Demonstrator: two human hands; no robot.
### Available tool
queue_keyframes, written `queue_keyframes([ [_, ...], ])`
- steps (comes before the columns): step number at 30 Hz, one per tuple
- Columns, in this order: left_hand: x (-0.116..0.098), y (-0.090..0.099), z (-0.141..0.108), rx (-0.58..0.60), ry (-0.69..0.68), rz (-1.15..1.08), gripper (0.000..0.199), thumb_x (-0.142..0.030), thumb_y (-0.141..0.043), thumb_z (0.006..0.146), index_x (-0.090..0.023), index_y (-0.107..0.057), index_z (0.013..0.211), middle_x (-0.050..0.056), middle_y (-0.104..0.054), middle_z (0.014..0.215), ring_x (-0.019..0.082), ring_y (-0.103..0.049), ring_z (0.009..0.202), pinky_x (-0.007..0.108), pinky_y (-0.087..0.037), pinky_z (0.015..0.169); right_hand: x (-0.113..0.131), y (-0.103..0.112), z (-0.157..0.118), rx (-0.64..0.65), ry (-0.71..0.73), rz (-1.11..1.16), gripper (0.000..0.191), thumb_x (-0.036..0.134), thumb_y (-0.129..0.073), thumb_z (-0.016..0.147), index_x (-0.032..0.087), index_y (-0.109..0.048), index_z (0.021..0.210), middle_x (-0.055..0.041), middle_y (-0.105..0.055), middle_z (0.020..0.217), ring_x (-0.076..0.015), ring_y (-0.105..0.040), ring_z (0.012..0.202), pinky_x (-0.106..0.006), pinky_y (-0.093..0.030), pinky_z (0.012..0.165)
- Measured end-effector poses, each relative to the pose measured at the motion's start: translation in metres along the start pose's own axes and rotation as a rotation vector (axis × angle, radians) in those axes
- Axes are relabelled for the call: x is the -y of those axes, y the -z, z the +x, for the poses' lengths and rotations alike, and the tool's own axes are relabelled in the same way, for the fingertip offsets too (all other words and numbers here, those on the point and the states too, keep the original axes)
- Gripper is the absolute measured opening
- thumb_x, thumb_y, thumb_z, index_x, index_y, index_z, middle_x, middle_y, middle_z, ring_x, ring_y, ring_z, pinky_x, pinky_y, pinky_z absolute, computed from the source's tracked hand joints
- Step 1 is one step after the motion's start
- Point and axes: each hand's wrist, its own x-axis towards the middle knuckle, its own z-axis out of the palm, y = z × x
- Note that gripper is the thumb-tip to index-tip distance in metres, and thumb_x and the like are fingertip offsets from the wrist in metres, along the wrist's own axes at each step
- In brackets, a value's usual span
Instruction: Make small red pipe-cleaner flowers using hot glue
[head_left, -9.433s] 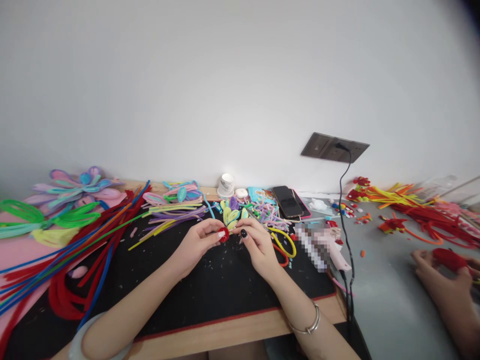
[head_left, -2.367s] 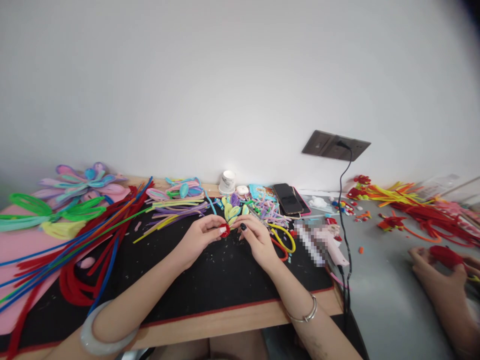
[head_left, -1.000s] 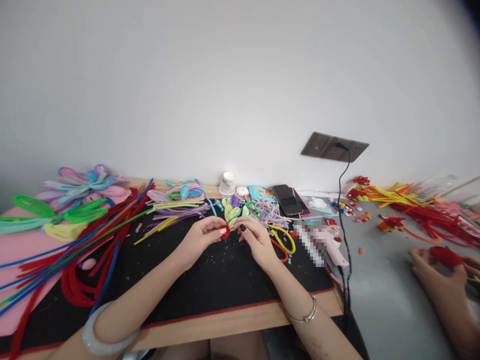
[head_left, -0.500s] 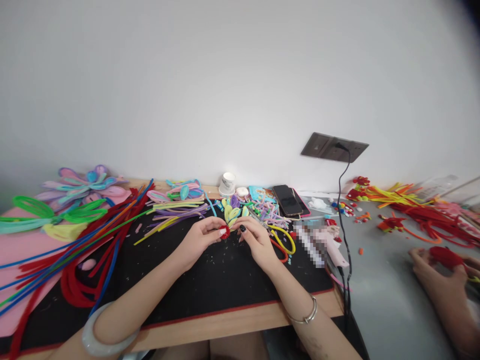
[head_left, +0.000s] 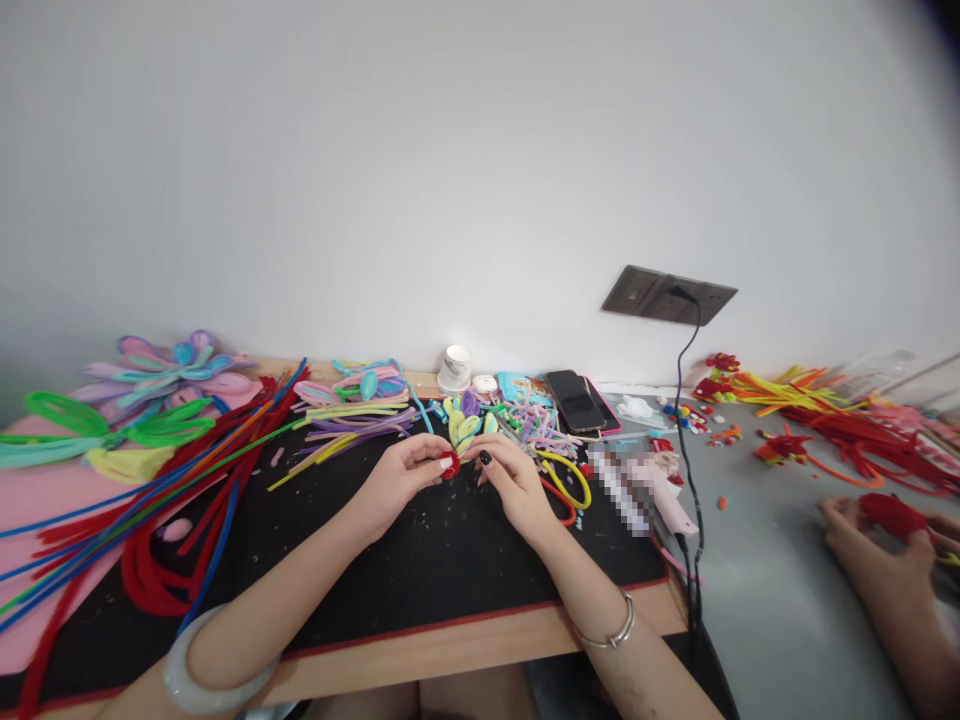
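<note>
- Head view: left hand gripping small round red fuzzy piece between thumb and fingers, above black mat, center.
- Right hand, dark-nailed thumb, fingertips drawn together just beside red piece; cannot tell whether anything thin is pinched there.
- Yellow-green looped fuzzy petals just beyond both hands' fingertips.
- Writing: light blue plastic packet carries colored print, too small to read. White paper cup has grayish print, also unreadable. Pixelated patch hides whatever sits left of pale pink tool handle.
- Black-screened phone behind right hand, near packet.
- Edges: mat's front ends in red trim, just inside light wooden table edge. Gray table adjoins on right, black power cable hanging down by the join.
- Room: between forearms, mat reaches to its red trim, only tiny pale scraps scattered on it. Far side tight: purple, pink and yellow fuzzy stems in front of wall.
- Left flank: red, blue and orange stem bundle alongside left forearm.
- Far right: co-worker's hand holds bigger red fuzzy piece, well apart.
</note>
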Motion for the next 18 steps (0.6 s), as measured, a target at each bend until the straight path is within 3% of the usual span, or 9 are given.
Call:
queue_keyframes([
  [6, 0.0008, -0.0004, 0.0002, -0.003, -0.002, 0.003, 0.022, -0.029, -0.071, 0.072, -0.018, -0.064, 0.089, 0.002, -0.065, 0.083, 0.014, -0.058, 0.078, 0.025, -0.045, 0.072, -0.0011, -0.0002, -0.0003, 0.002, -0.006, 0.007, 0.031, 0.036, -0.043, 0.094, 0.021, -0.070, 0.097, -0.0087, -0.059, 0.102, -0.0166, -0.057, 0.081, -0.027, -0.050, 0.064],
  [18, 0.0001, 0.0001, -0.0002, 0.001, -0.008, 0.005, 0.022, -0.029, -0.071, 0.072, -0.018, -0.064, 0.089, 0.003, -0.065, 0.082, 0.015, -0.058, 0.077, 0.027, -0.045, 0.071, -0.0017, -0.0006, -0.0001, -0.008, -0.006, -0.004, 0.032, 0.037, -0.043, 0.093, 0.022, -0.071, 0.098, -0.0089, -0.061, 0.102, -0.0191, -0.058, 0.088, -0.030, -0.050, 0.070],
])
